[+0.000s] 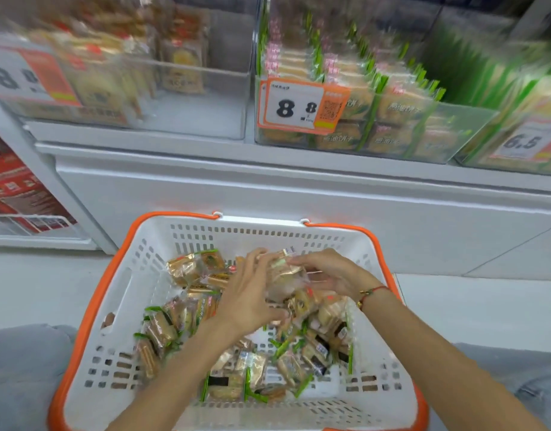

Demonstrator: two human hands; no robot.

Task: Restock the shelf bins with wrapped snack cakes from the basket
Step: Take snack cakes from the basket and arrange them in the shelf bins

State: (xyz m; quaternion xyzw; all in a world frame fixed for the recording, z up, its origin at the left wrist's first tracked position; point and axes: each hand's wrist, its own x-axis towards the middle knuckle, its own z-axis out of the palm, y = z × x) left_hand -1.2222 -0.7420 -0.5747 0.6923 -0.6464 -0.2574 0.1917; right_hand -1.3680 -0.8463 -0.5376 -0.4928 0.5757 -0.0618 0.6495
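Both hands gather snack cakes over the basket's far side.
Your left hand (252, 293) and right hand (330, 272) cup a bundle of wrapped cakes (283, 272) between them, each grip curled around it, lifting enough together from the basket (137, 275) to fill the shelf bins (377, 126) above.

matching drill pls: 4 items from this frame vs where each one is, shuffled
Things:
1. basket
2. middle price tag
3. red bracelet
4. red boxes

Places:
A. on the right wrist
B. on a low shelf at far left
C. on the floor under both hands
D. on the front of a bin of green-edged packs

Pairs: 1-C, 2-D, 3-A, 4-B
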